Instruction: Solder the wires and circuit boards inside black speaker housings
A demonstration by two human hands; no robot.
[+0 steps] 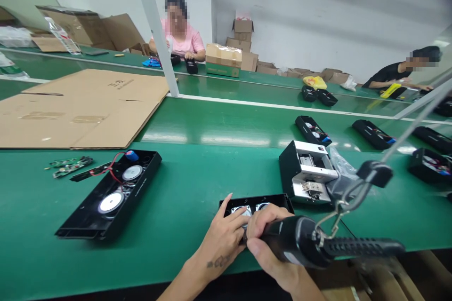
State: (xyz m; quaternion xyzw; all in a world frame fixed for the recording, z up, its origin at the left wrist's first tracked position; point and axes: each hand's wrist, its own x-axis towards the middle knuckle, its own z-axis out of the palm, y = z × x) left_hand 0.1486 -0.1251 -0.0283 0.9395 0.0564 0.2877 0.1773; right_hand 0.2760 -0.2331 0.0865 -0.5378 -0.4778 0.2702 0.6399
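Observation:
A black electric screwdriver (293, 240) lies nearly level in my right hand (271, 244), with the fingers wrapped round its front end. Its bit is hidden behind my hands. My left hand (226, 230) reaches over a black speaker housing (271, 200). Its little finger sticks out over the housing's left end, and its other fingers bend together over a round speaker (243, 211) by the screwdriver's front. What the thumb and index finger pinch there, if anything, is hidden. A second speaker (262, 206) shows in part beside it.
Left on the green bench (183, 169) lies an open housing (130, 193) with two white-backed speakers and red wires, near circuit boards (70, 165). A metal-fronted machine (307, 171) stands right of my hands. Flattened cardboard (84, 108) lies behind. The screwdriver's hanging cable (406, 136) crosses the right side. Two people sit opposite.

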